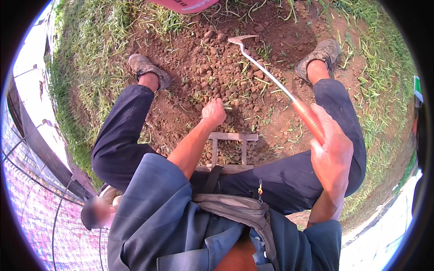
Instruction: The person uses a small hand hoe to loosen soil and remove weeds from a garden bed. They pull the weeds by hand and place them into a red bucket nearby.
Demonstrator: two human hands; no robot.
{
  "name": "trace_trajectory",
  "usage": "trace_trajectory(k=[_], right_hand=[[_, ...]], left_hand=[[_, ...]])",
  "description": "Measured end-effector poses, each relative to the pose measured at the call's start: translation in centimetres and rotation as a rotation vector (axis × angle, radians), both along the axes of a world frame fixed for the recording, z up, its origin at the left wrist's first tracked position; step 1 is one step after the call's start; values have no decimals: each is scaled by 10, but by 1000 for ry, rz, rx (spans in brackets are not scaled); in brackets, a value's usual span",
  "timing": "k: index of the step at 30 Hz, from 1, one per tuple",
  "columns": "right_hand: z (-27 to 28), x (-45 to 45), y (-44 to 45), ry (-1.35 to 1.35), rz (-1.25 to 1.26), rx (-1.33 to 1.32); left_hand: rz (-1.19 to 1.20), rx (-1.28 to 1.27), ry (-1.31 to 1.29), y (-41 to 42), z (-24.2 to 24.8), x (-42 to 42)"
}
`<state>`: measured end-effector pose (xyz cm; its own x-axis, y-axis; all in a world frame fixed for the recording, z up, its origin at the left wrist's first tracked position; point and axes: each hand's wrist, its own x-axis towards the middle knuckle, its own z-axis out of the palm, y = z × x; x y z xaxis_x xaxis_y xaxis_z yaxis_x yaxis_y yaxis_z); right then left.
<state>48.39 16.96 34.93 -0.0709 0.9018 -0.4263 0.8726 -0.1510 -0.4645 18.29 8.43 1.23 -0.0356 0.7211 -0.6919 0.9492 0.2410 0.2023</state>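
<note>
My right hand [330, 145] is closed around the orange handle of a hand hoe [271, 77], held above my right thigh. Its thin metal shank slants up and left to a flat blade, which is over the soil beyond my hands; whether it touches cannot be told. My left hand [214, 111] is low over the clods between my feet, fingers curled. A bit of pale green stem shows by its fingertips, but whether it is gripped is unclear. Brown crumbly soil [210, 73] with scattered plant stems lies between my shoes.
A pink container [186, 5] stands at the top edge. Close in front of my lap is a small wooden frame [234, 136], perhaps a stool. Green plants [98, 44] line both sides. Another person [98, 211] is at the lower left, near plastic sheeting and curved metal bars.
</note>
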Motion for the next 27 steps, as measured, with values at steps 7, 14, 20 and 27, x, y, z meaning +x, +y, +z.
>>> trace_trajectory(k=[7, 14, 20, 27], right_hand=[[3, -2, -1, -26, 17, 24], [-12, -5, 0, 36, 85, 179], [-9, -9, 1, 33, 56, 65], [-8, -21, 7, -94, 75, -13]], left_hand=[[944, 353, 235, -54, -27, -56], [1062, 233, 356, -70, -80, -149], [873, 189, 333, -46, -53, -140], [853, 198, 364, -43, -51, -136]])
